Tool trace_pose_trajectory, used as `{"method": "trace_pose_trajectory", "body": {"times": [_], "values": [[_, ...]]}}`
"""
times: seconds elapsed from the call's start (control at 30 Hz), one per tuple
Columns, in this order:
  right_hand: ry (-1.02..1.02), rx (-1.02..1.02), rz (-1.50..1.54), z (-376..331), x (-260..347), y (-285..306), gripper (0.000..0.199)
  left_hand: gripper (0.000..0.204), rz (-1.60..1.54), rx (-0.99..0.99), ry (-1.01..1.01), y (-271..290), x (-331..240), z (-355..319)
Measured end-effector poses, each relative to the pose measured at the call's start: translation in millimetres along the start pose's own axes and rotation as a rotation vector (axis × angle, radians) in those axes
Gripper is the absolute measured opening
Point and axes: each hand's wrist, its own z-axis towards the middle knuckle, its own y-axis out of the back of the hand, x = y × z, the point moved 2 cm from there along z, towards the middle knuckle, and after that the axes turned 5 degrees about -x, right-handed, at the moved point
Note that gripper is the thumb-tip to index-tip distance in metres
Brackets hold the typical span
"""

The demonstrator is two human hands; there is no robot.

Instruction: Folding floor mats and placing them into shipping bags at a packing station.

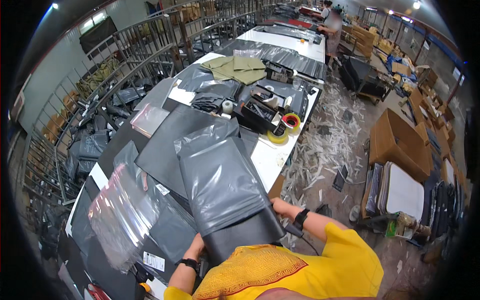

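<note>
In front of me a smooth black sheet (245, 239) bends down toward my body at the table's near end. A stack of grey plastic bags (222, 180) lies on top of it, its far end folded over. At the sheet's left edge my left hand (198, 244) is closed, most of its fingers hidden. My right hand (283, 207) grips the opposite edge, fingers curled round it. Left of the stack lie clear plastic sleeves (122, 210) and more grey bags (172, 230). A larger black sheet (167, 150) rests partly under the stack.
Beyond the stack stand a black box of tools (257, 112) and tape rolls (277, 136). Olive cloth (235, 69) lies farther off. Metal racks (55, 135) line the left. Plastic scraps (327, 140) litter the floor right, near a cardboard box (400, 142). A person (332, 30) stands far away.
</note>
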Motion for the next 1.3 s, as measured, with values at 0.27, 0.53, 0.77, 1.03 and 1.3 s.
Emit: {"method": "trace_pose_trajectory", "body": {"times": [0.27, 0.53, 0.77, 1.03, 1.3], "values": [[0.585, 0.184, -0.959, 6.6, -49.8, 14.8, 0.019, 0.034, 0.572, 0.198, -0.486, -6.8, -24.7, -36.9], [0.572, 0.301, -0.738, -110.5, -4.5, 4.7, 0.024, 0.025, 1.270, 0.160, -0.573, -1.3, 1.0, -104.6], [0.560, 0.273, -0.689, -98.3, -21.7, -15.0, 0.033, 0.021, 1.124, 0.261, -0.839, 7.8, 89.7, -39.9], [0.500, 0.246, -1.146, 9.4, 20.2, -10.0, 0.019, 0.027, 1.585, 0.168, -0.369, 47.6, -68.9, -9.4], [-0.157, 0.063, 0.500, 31.7, -94.9, -29.1, 0.038, 0.033, -0.106, -0.048, 0.155, 31.0, 19.5, -1.2]]}}
